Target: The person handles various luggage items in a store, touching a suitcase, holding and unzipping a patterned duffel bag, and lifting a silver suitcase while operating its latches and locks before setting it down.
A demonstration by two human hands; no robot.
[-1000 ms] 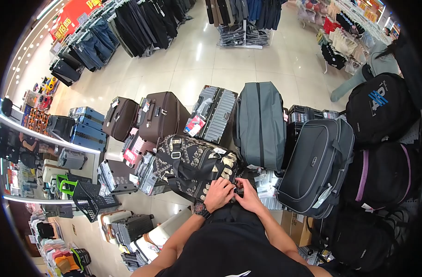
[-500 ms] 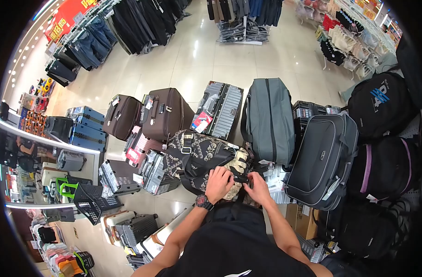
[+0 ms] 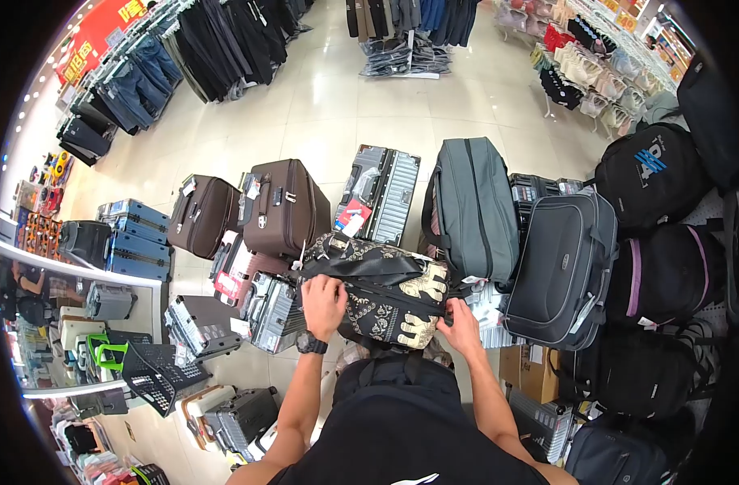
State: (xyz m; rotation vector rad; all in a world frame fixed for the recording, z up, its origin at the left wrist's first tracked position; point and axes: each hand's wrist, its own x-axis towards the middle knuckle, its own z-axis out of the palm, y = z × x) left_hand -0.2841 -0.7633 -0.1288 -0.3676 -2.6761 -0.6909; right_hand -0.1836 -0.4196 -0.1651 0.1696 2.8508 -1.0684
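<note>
A black duffel bag (image 3: 385, 311) with a cream elephant print lies across in front of my body, its dark zipper running along the top. My left hand (image 3: 324, 303), with a black watch on the wrist, is closed on the bag's left end. At the opposite end, my right hand (image 3: 460, 325) pinches the corner by the zipper's end. A black strap (image 3: 377, 267) lies over the far side. What sits between the fingers is partly hidden.
Brown suitcases (image 3: 287, 206), a silver hard-shell suitcase (image 3: 392, 190) and a grey-green bag (image 3: 476, 210) stand beyond the duffel. To the right are a dark grey travel bag (image 3: 562, 271) and several backpacks (image 3: 656, 174). A black basket (image 3: 163, 376) is at left; clothes racks (image 3: 224, 48) stand farther back.
My left hand has moved left to the bag's end, and my right hand slightly to the right. The bag has turned and straightened, showing its zipper and elephants. The view has shifted slightly.
</note>
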